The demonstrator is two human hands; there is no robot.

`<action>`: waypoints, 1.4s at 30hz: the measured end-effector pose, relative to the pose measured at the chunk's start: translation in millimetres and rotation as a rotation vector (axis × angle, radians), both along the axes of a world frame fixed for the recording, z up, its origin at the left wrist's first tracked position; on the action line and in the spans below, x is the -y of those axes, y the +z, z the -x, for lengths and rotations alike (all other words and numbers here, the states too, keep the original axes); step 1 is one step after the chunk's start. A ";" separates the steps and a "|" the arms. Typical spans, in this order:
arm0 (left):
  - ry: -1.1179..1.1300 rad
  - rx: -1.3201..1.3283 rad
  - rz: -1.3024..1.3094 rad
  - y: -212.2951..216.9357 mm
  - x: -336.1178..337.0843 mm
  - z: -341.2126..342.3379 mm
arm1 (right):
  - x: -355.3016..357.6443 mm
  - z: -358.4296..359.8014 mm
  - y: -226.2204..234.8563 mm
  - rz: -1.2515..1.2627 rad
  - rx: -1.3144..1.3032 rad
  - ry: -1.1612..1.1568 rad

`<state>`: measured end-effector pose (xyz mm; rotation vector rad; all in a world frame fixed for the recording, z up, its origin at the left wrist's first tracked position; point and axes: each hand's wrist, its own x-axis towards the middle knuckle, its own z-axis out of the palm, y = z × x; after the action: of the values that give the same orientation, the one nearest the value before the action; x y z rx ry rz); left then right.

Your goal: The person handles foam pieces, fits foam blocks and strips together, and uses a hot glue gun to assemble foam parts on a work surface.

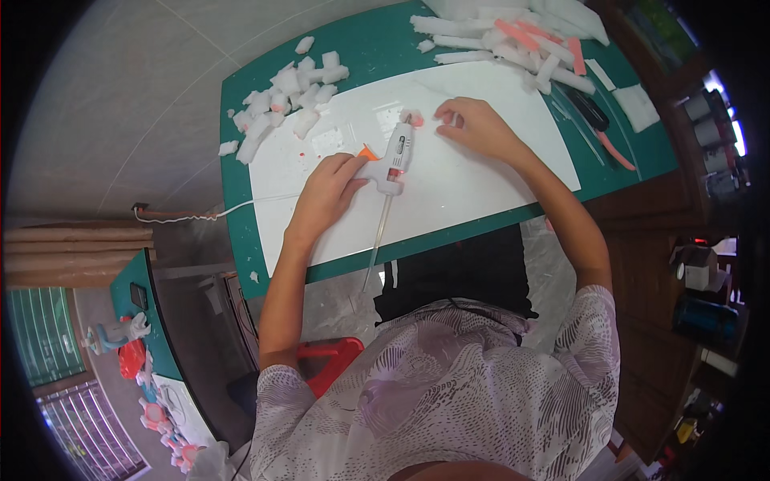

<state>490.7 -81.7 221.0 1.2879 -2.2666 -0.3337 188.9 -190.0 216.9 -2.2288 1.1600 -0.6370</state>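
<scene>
A person seated at a green counter [241,184] works a white glue gun [397,156] over a white sheet [481,184] laid across it. The left hand [329,188] is wrapped around the gun's handle, its grip closed on the tool with the orange trigger just showing beside the fingers; the nozzle points away from the person toward a small pink-and-white foam piece [413,119] lying at its tip. A clear glue stick [377,240] pokes out of the back of the gun and reaches past the near edge of the counter, and a white cord [192,215] trails off to the left.

The right hand [473,124] rests on the sheet just beside the small piece, fingers curled; from this angle it is not possible to tell whether its grip is pinching anything.

Judging by the layout, the work looks to be in its early or middle part: only one small piece sits at the nozzle, while a heap of white foam chunks [281,100] lies untouched at the far left corner and a pile of white and pink foam strips [513,40] waits at the far edge. A dark-handled cutter [589,112] lies to the right of the sheet.
</scene>
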 end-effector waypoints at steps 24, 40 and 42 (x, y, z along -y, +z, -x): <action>0.186 -0.184 -0.100 -8.4 -8.4 10.5 | 25.9 -21.8 -12.8 -0.154 0.124 -0.012; 0.167 -0.245 -0.125 -8.7 -9.2 6.5 | 33.4 -9.1 -13.6 -0.271 0.210 0.052; 0.163 -0.263 -0.168 -9.1 -9.2 5.9 | 34.3 -6.8 -13.3 -0.274 0.200 0.070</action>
<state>484.7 -72.6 211.8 1.4109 -1.9346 -0.6067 195.7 -224.4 203.6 -1.9188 0.9998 -0.6165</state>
